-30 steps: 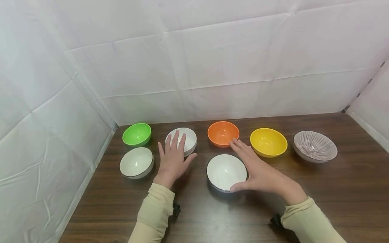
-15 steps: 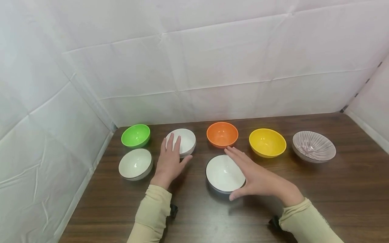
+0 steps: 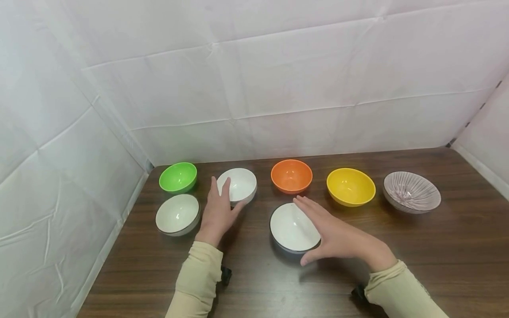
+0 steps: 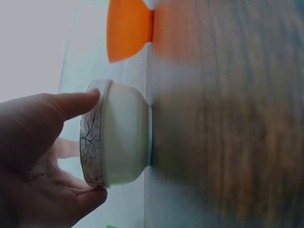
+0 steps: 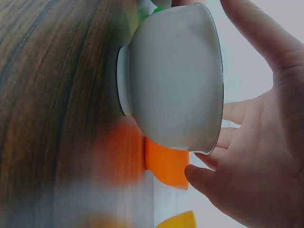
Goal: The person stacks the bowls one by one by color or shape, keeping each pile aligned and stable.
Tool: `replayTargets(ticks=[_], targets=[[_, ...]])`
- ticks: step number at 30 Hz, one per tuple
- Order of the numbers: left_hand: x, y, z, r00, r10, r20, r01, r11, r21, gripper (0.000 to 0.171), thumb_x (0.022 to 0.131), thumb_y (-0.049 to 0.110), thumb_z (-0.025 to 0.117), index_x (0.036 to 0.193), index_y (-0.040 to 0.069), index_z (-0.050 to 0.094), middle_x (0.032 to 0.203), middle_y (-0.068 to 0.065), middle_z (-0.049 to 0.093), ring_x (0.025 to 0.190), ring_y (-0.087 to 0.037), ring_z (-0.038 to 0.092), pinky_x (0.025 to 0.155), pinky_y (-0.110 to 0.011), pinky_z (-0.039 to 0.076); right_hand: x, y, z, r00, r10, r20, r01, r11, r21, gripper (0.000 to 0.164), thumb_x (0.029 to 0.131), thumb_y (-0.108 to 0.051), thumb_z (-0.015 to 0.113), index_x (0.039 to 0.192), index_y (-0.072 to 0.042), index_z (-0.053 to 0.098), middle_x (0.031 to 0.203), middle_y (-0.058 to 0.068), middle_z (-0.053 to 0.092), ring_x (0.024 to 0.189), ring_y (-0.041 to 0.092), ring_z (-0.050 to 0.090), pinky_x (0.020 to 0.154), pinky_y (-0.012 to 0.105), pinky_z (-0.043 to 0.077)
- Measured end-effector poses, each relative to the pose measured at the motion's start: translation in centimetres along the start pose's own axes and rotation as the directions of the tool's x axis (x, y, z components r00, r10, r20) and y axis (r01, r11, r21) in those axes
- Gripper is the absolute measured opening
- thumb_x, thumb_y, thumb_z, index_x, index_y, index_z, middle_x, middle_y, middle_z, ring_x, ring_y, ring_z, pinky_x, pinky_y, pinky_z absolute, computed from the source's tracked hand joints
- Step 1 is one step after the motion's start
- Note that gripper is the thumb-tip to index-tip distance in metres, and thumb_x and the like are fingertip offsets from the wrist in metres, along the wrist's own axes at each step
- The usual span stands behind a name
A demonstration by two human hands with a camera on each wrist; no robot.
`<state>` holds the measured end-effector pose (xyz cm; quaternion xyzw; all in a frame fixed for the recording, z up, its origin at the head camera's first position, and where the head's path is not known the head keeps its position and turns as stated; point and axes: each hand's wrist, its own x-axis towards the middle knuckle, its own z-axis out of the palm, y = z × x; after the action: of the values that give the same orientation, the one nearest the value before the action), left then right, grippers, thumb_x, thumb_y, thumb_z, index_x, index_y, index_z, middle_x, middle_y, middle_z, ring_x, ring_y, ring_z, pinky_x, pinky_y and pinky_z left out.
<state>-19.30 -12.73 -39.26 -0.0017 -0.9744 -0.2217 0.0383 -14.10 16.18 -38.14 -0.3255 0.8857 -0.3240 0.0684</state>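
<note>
My left hand (image 3: pixel 216 216) reaches over a small white bowl (image 3: pixel 242 185). In the left wrist view the thumb overlaps the bowl's dark branch-patterned band (image 4: pixel 90 137), and bent fingertips (image 4: pixel 97 197) meet the opposite side of the rim; the other fingers are partly hidden behind it. My right hand (image 3: pixel 338 234) is spread beside a dark-rimmed white bowl (image 3: pixel 293 227), fingers extended past its far right edge and thumb near the front. The right wrist view shows a gap between that bowl's pale outside (image 5: pixel 175 80) and the palm. Both bowls stand upright on the table.
Behind, an orange bowl (image 3: pixel 291 176) and a yellow bowl (image 3: pixel 351 187) stand near the right hand. A striped bowl (image 3: pixel 412 192) is farther right. At left sit a green bowl (image 3: pixel 178 177) and another white bowl (image 3: pixel 177 214). White sheeting (image 3: pixel 278 79) borders the brown table (image 3: pixel 254 287).
My left hand has drawn back slightly, its spread fingers bending around the small white bowl. The right hand has shifted slightly toward me, its thumb leaving the rim. The bowls stay put.
</note>
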Motion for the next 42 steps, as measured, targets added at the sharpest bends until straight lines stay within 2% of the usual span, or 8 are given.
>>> replayTargets(ticks=[3, 12, 17, 20, 26, 32, 37, 42], targets=[[0.2, -0.2, -0.1, 0.999, -0.018, -0.029, 0.017, 0.999, -0.035, 0.083, 0.085, 0.042, 0.068, 0.150, 0.010, 0.028, 0.157, -0.027, 0.010, 0.138, -0.043, 0.024, 0.108, -0.059, 0.034, 0.0, 0.1, -0.1, 1.000, 0.018, 0.001, -0.018, 1.000, -0.013, 0.129, 0.055, -0.049, 0.087, 0.153, -0.007, 0.014, 0.159, 0.018, 0.014, 0.144, 0.033, 0.011, 0.113, 0.061, 0.024], [0.2, -0.4, -0.3, 0.998, -0.052, -0.021, 0.049, 0.987, -0.151, 0.082, 0.081, 0.039, 0.073, 0.145, 0.005, 0.035, 0.155, -0.028, 0.019, 0.135, -0.044, 0.030, 0.108, -0.060, 0.035, 0.0, 0.5, -0.4, 0.996, 0.094, 0.004, -0.094, 0.994, -0.048, 0.128, 0.057, -0.048, 0.087, 0.152, -0.002, 0.013, 0.157, 0.015, 0.022, 0.139, 0.031, 0.026, 0.111, 0.057, 0.031], [0.2, -0.4, 0.0, 0.998, -0.054, -0.024, 0.048, 0.974, -0.221, 0.086, 0.080, 0.037, 0.075, 0.146, 0.004, 0.030, 0.154, -0.026, 0.019, 0.133, -0.042, 0.035, 0.106, -0.058, 0.038, 0.1, 0.7, -0.4, 0.994, 0.103, -0.022, -0.105, 0.992, -0.076, 0.126, 0.058, -0.050, 0.086, 0.152, -0.004, 0.015, 0.156, 0.013, 0.027, 0.135, 0.029, 0.034, 0.108, 0.055, 0.037], [0.4, -0.5, 0.2, 0.998, -0.057, -0.025, 0.049, 0.967, -0.249, 0.092, 0.080, 0.037, 0.075, 0.148, 0.003, 0.024, 0.154, -0.025, 0.018, 0.134, -0.041, 0.033, 0.108, -0.057, 0.036, 0.2, 0.7, -0.4, 0.993, 0.112, -0.038, -0.115, 0.989, -0.090, 0.125, 0.060, -0.051, 0.084, 0.152, -0.005, 0.015, 0.155, 0.013, 0.027, 0.133, 0.029, 0.037, 0.106, 0.055, 0.039], [0.6, -0.8, 0.6, 0.998, -0.049, -0.034, 0.037, 0.960, -0.278, 0.097, 0.079, 0.036, 0.076, 0.148, 0.000, 0.019, 0.153, -0.026, 0.018, 0.136, -0.040, 0.029, 0.110, -0.056, 0.033, 0.3, 0.8, -0.2, 0.991, 0.127, -0.050, -0.132, 0.987, -0.092, 0.122, 0.062, -0.050, 0.084, 0.152, -0.005, 0.015, 0.156, 0.014, 0.027, 0.134, 0.030, 0.036, 0.106, 0.056, 0.039], [0.6, -0.8, 0.8, 0.998, -0.051, -0.048, 0.031, 0.938, -0.345, 0.107, 0.077, 0.035, 0.078, 0.151, 0.002, 0.008, 0.155, -0.024, 0.017, 0.137, -0.038, 0.028, 0.112, -0.055, 0.031, 0.3, 0.7, -0.2, 0.990, 0.132, -0.049, -0.136, 0.986, -0.098, 0.120, 0.064, -0.050, 0.083, 0.152, -0.005, 0.015, 0.157, 0.014, 0.025, 0.135, 0.030, 0.034, 0.107, 0.056, 0.038], [0.7, -0.8, 0.9, 0.996, -0.079, -0.040, 0.059, 0.924, -0.378, 0.113, 0.077, 0.035, 0.078, 0.152, 0.002, 0.001, 0.156, -0.025, 0.014, 0.138, -0.039, 0.025, 0.112, -0.056, 0.030, 0.4, 0.7, -0.2, 0.990, 0.136, -0.040, -0.139, 0.985, -0.099, 0.121, 0.065, -0.054, 0.080, 0.153, -0.006, 0.013, 0.157, 0.014, 0.024, 0.137, 0.031, 0.032, 0.107, 0.057, 0.037], [0.7, -0.7, 1.0, 0.991, -0.126, -0.034, 0.101, 0.909, -0.405, 0.113, 0.074, 0.035, 0.080, 0.151, 0.001, 0.004, 0.153, -0.025, 0.017, 0.134, -0.040, 0.031, 0.110, -0.056, 0.033, 0.3, 0.8, -0.2, 0.990, 0.134, -0.042, -0.138, 0.985, -0.102, 0.121, 0.064, -0.053, 0.081, 0.153, -0.006, 0.014, 0.157, 0.014, 0.023, 0.137, 0.030, 0.032, 0.108, 0.056, 0.037]])
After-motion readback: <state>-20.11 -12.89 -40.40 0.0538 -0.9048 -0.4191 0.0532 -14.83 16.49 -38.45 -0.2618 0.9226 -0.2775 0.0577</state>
